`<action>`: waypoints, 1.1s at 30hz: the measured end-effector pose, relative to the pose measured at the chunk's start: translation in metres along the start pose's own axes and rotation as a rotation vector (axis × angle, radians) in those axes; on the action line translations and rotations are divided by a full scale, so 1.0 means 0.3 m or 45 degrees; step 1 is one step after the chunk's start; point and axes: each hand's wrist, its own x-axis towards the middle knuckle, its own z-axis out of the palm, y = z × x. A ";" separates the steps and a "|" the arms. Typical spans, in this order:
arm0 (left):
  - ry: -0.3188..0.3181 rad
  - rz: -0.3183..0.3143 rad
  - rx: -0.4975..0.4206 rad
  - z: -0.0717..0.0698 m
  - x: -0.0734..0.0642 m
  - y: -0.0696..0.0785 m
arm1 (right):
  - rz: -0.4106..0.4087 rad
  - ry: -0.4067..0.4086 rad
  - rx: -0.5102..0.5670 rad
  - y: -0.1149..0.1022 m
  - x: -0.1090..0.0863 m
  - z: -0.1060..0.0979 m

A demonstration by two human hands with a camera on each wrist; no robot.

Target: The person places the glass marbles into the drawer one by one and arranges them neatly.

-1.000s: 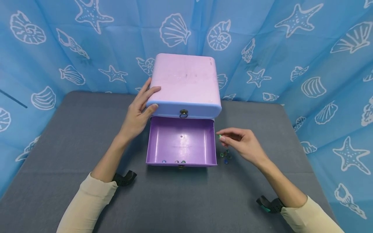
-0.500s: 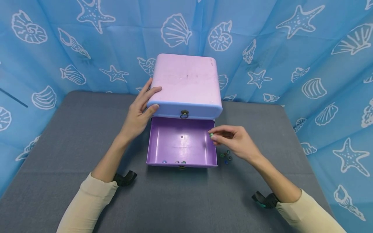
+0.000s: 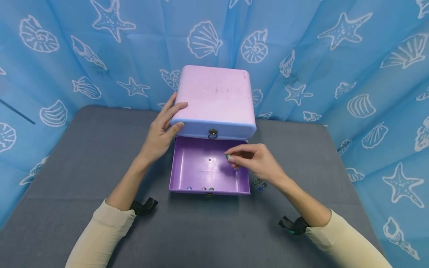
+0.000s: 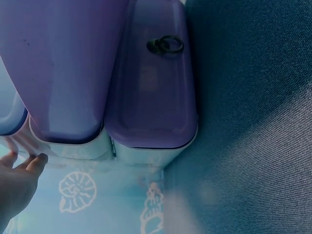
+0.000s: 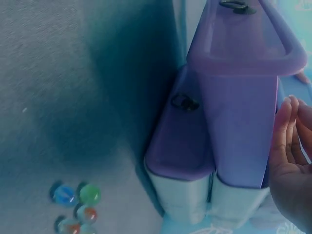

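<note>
A small drawer cabinet point(image 3: 216, 96) with a pink top stands on the table. Its purple middle drawer point(image 3: 197, 167) is pulled out, with several marbles point(image 3: 211, 189) lying along the front inside wall. My left hand point(image 3: 161, 134) rests on the cabinet's upper left corner, fingers on the top and thumb by the blue top drawer front point(image 3: 194, 128). Over the right part of the purple drawer, my right hand point(image 3: 256, 160) pinches a green marble point(image 3: 228, 156) between thumb and fingertips. In the right wrist view that hand point(image 5: 292, 146) is beside the drawer, the marble hidden.
Several loose marbles lie on the grey tabletop point(image 3: 214, 230) right of the drawer, a blue marble point(image 5: 65, 195) and a green marble point(image 5: 89, 194) among them. A closed bottom drawer point(image 4: 151, 92) with a ring handle sits beneath. Behind hangs a blue shell-print curtain point(image 3: 228, 44).
My right hand has moved left with the green marble, from beside the drawer's right wall to over its inside. My left hand stays on the cabinet.
</note>
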 end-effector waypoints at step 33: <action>-0.016 -0.021 0.006 -0.005 0.003 -0.008 | 0.350 -0.029 -0.091 -0.006 0.156 0.179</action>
